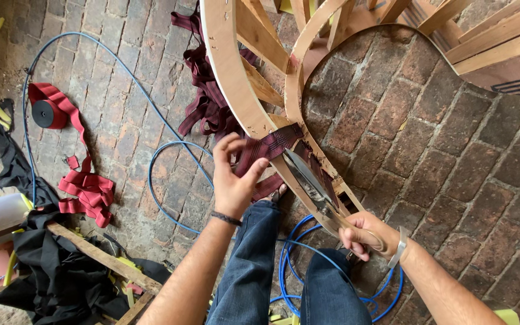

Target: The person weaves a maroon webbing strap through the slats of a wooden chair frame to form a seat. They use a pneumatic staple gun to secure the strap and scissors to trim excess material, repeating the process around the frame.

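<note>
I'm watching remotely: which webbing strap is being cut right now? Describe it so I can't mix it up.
Start at the curved wooden frame and follow its rail down to its lower end. There the left hand pinches a dark maroon webbing strap stretched across the rail, with the scissors beside it. The other webbing lies loose on the brick floor.

The person wears blue jeans [254, 265]. Both forearms are bare, a dark braided band [226, 218] on the left wrist and a silver bracelet [398, 248] on the right.

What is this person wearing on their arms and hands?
Both forearms are bare, with no sleeves or gloves. The left hand has a thin dark band at its wrist; the right hand has a pale, silvery band at its wrist. No rings are clearly visible.
</note>
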